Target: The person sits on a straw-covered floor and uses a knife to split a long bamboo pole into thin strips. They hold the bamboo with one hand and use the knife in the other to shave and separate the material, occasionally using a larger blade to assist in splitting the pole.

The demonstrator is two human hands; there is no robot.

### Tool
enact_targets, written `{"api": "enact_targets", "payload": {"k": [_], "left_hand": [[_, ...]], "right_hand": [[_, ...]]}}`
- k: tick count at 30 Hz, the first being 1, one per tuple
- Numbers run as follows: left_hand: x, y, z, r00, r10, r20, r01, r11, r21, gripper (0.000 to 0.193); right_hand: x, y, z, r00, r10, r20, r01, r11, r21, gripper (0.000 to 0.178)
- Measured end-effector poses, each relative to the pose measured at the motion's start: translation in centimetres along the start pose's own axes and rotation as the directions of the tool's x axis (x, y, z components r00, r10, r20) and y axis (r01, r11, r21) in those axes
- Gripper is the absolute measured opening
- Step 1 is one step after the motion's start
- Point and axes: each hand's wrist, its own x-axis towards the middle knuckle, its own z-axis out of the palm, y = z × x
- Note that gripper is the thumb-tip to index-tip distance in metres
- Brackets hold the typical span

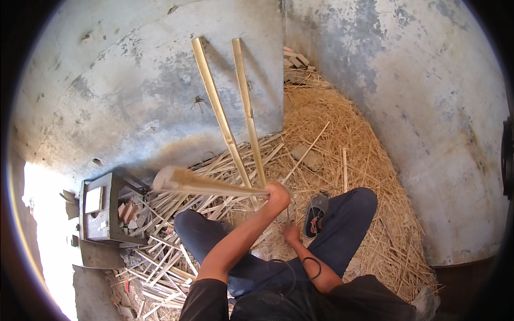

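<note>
Gripping the handle of a wooden mallet [187, 183], I have my left hand [277, 196] curled into a fist around it, and the mallet reaches out to my left, its thick end blurred, in front of the lower ends of two long pale strips. Those, a left leaning strip [217, 107] and a right leaning strip [246, 104], rest side by side against the stained wall [134, 91], slightly apart at the top. My right hand [290, 233] is lower down, between my legs, fingers closed on a thin upright piece [288, 215] that rises toward my left hand; it is too small and partly hidden, so I can't fairly say what it is. A dark band [312, 267] loops around my right forearm. I sit with my knees spread in dark blue trousers [345, 216], and one dark shoe [316, 214] shows just beyond my right hand. Split strips [166, 262] lie in a loose tangle to my left, while finer straw-coloured shavings [337, 120] cover the floor in front of me and to my right. Near the wall on my left is a grey box-like frame [110, 208] with broken rubble [128, 214] at its open side, and a few bricks [297, 60] are piled in the far corner, beyond the shavings
</note>
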Motion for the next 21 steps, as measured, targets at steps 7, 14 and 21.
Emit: {"api": "enact_targets", "payload": {"k": [7, 14, 21], "left_hand": [[-0.1, 0.2, -0.4, 0.996, -0.019, -0.087, 0.015, 0.999, -0.042, 0.021], [-0.1, -0.3, -0.4, 0.999, -0.029, 0.021, 0.03, 0.998, -0.059, 0.024], [-0.7, -0.5, -0.1, 0.989, 0.039, -0.141, -0.035, 0.999, 0.034, 0.025]], "right_hand": [[3.1, 5.4, 2.6, 0.808, 0.504, 0.305, -0.586, 0.737, 0.337, 0.041], [0.5, -4.8, -1.8, 0.99, 0.117, -0.074, -0.113, 0.992, 0.061, 0.032], [0.6, 1.9, 1.1, 0.966, 0.254, -0.041, -0.258, 0.949, -0.182, 0.039]]}}
